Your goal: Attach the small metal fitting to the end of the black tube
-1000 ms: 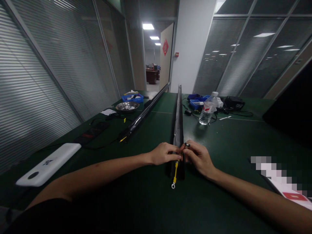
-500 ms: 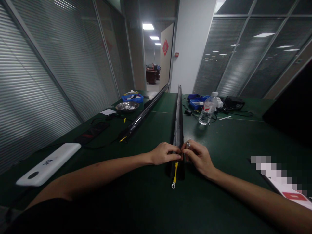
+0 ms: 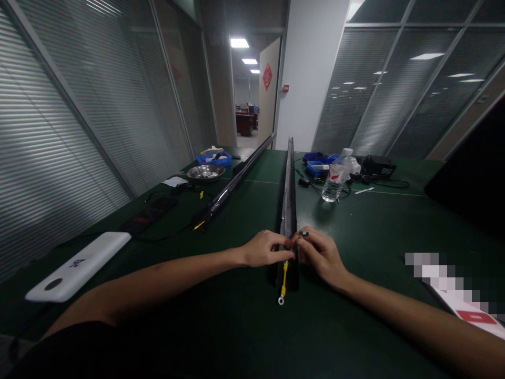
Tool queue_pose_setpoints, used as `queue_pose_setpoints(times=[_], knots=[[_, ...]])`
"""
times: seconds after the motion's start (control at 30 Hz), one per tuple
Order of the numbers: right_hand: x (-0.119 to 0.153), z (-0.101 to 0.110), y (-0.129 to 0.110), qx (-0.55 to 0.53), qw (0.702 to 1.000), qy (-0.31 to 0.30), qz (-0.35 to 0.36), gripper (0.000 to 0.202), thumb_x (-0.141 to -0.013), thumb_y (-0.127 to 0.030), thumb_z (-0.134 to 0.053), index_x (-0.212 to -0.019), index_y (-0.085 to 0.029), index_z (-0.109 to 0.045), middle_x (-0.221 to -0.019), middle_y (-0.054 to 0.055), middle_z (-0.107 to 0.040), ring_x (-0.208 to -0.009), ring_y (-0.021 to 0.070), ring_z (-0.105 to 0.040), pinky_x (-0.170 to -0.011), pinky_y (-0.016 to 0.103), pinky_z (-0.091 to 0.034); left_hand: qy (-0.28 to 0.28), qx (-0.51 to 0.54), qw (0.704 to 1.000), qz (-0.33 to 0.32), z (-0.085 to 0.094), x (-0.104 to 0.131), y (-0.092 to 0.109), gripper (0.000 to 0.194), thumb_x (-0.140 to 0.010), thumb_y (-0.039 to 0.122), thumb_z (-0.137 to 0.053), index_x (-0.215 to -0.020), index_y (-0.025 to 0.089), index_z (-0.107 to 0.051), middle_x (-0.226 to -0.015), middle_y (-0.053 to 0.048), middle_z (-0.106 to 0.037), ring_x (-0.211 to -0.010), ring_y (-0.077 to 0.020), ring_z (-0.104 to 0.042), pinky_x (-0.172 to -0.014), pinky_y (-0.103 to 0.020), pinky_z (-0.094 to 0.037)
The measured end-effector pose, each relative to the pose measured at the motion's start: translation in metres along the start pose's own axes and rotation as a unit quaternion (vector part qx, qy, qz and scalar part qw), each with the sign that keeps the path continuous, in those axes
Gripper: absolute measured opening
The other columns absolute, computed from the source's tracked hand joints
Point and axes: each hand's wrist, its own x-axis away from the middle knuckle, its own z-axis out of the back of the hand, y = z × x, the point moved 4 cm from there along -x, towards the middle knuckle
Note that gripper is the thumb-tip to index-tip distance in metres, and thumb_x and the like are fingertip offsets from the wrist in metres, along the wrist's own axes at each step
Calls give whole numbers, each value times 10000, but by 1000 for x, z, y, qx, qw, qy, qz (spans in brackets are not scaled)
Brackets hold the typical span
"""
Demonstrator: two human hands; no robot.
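A long dark channel-shaped bar [image 3: 289,200] runs away from me along the table. At its near end my left hand [image 3: 266,249] is closed, thumb and fingers pinching at the bar. My right hand [image 3: 320,253] meets it from the right, also pinched, with a small shiny metal piece [image 3: 303,233] showing at its fingers. Whatever lies between the fingertips is too small and covered to name. Below the hands a yellow wire [image 3: 284,278] with a ring terminal [image 3: 281,300] sticks out of the bar's end toward me.
A second dark bar [image 3: 236,181] lies to the left, near a metal bowl [image 3: 205,172] and a blue tray [image 3: 214,159]. At right stand a water bottle [image 3: 336,176] and blue bins [image 3: 317,167]. A white device [image 3: 79,267] lies at the left on the green table [image 3: 244,316].
Both hands stay at the same spot on the bar. The right fingers have shifted slightly, and the small metal piece has turned a little.
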Motion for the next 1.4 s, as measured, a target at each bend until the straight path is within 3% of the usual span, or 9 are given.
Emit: queue_pose_setpoints(times=[0.43, 0.77, 1.1, 1.4], knots=[[1, 1, 3, -3, 1000, 6, -6, 252, -1077, -357, -574, -977, -209, -752, -802, 16, -611, -586, 143, -578, -559, 279, -467, 2, -7, 1000, 7, 0, 0, -2, 289, -1003, 400, -642, -999, 132, -752, -798, -2, -638, -687, -123, -548, -632, -201, -361], [2, 2, 12, -26, 999, 17, -26, 239, -1018, -413, -671, -945, -208, -770, -827, 25, -649, -552, 137, -581, -512, 267, -484, -21, 48, 999, -8, -3, -2, -7, 257, -1020, 347, -619, -1024, 142, -773, -943, -30, -726, -876, -181, -659, -812, -225, -456], [2, 3, 10, -14, 999, 30, 0, 227, -983, -369, -728, -826, -205, -721, -816, 22, -652, -574, 141, -585, -519, 263, -491, -18, 19, 999, -21, 0, 0, -3, 229, -1014, 314, -602, -1026, 148, -760, -887, -18, -683, -812, -158, -619, -734, -202, -418], [1, 3, 1, 19, 1000, 12, 14, 256, -1069, -347, -591, -922, -208, -750, -781, 14, -618, -615, 155, -571, -593, 281, -463, -6, 3, 1000, -11, 0, 0, -2, 292, -1006, 392, -624, -1003, 136, -765, -829, -10, -651, -711, -130, -548, -656, -202, -374]])
